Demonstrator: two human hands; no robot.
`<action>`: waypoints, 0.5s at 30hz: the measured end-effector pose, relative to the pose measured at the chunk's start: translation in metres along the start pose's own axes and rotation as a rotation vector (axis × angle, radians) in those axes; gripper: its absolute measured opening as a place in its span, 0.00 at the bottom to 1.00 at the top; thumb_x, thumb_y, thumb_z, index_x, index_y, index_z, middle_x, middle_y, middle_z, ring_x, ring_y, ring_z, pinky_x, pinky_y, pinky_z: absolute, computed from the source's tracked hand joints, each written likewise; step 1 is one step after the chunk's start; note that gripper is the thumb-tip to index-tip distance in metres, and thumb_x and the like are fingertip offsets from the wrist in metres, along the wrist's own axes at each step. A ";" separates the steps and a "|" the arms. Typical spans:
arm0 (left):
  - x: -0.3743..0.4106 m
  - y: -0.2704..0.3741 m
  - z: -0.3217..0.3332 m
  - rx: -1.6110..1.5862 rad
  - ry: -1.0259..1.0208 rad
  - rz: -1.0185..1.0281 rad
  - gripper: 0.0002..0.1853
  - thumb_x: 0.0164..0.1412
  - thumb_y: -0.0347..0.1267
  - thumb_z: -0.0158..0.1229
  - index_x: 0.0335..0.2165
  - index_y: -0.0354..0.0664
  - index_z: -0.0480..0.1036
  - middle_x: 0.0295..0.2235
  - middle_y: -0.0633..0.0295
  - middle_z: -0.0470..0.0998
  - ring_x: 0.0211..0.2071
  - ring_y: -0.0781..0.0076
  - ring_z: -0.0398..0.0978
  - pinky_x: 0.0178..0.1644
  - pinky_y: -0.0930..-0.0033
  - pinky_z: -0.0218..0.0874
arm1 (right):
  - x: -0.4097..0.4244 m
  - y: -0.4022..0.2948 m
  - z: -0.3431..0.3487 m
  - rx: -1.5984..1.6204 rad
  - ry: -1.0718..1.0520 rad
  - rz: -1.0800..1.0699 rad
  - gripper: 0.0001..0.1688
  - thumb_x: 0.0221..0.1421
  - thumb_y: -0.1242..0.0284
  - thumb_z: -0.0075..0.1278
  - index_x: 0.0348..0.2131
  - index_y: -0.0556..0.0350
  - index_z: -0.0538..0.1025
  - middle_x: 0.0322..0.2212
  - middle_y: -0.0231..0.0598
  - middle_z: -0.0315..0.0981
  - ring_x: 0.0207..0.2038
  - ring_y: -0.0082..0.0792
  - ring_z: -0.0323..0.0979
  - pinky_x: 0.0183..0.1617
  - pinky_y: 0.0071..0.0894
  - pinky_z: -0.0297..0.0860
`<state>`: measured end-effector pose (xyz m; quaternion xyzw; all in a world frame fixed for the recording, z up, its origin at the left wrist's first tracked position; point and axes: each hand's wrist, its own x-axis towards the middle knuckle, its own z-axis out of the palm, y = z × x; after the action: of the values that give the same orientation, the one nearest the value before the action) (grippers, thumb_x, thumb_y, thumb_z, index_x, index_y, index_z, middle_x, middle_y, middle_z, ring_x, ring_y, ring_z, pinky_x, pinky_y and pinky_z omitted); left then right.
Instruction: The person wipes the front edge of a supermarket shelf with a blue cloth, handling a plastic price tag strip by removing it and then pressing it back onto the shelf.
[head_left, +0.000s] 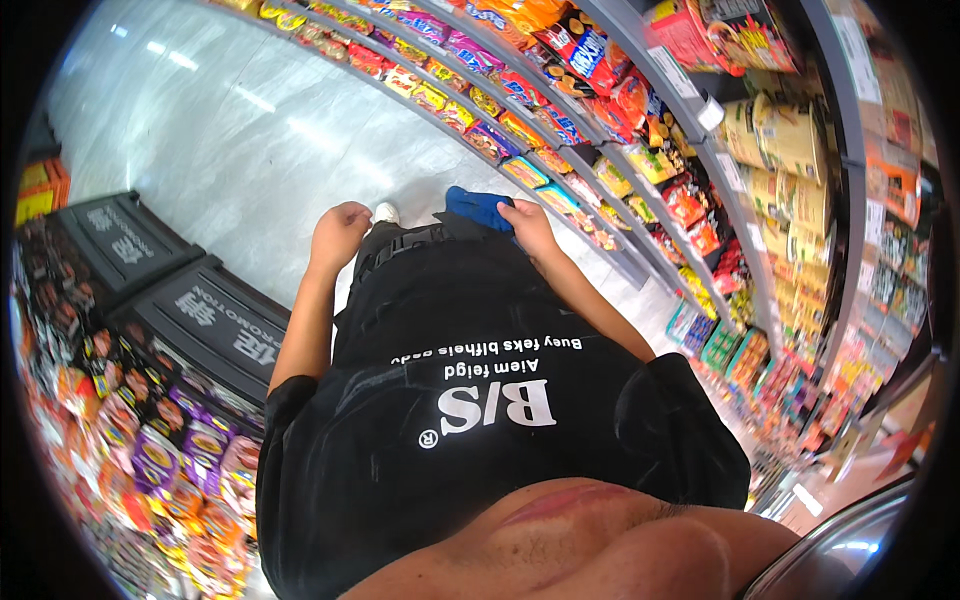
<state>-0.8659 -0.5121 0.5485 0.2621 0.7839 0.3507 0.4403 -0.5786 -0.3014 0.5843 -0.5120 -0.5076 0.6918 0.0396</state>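
My right hand (527, 225) pinches a blue cloth (478, 208) with a dark edge, at waist height beside the lower shelves. The cloth hangs bunched to the left of the fingers. My left hand (343, 231) is at the other side of the waist, near a black buckled belt (420, 238); its fingers are curled, and whether anything is inside them cannot be told. Below, a white shoe (386, 212) shows on the grey floor between the hands.
Shelves (600, 142) of bagged snacks run along the right, with tubs of instant food (780, 139) higher up. At the left stand black promotion bins (124, 240) beside heaped packaged snacks (157, 457). Glossy grey floor (247, 127) stretches ahead.
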 end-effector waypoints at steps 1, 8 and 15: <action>0.005 -0.002 -0.010 -0.002 -0.012 0.011 0.15 0.58 0.35 0.56 0.36 0.33 0.79 0.28 0.52 0.82 0.31 0.61 0.81 0.38 0.63 0.69 | -0.006 -0.003 0.008 0.140 0.021 -0.022 0.12 0.65 0.70 0.50 0.37 0.61 0.80 0.29 0.30 0.79 0.28 0.20 0.73 0.35 0.21 0.69; 0.029 0.031 -0.007 0.129 -0.229 0.070 0.12 0.62 0.34 0.55 0.34 0.34 0.79 0.27 0.56 0.83 0.30 0.67 0.81 0.37 0.67 0.68 | -0.012 0.047 0.007 0.119 0.294 -0.064 0.16 0.61 0.65 0.54 0.24 0.56 0.77 0.19 0.23 0.68 0.22 0.18 0.61 0.28 0.26 0.60; 0.048 0.071 0.008 0.217 -0.327 0.124 0.11 0.62 0.32 0.55 0.36 0.36 0.79 0.28 0.58 0.83 0.29 0.71 0.80 0.37 0.70 0.68 | -0.026 0.052 0.000 0.289 0.393 -0.069 0.18 0.62 0.65 0.54 0.22 0.56 0.75 0.17 0.23 0.65 0.21 0.18 0.60 0.26 0.26 0.58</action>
<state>-0.8745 -0.4309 0.5768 0.4093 0.7176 0.2433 0.5083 -0.5421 -0.3414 0.5626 -0.6081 -0.4031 0.6426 0.2341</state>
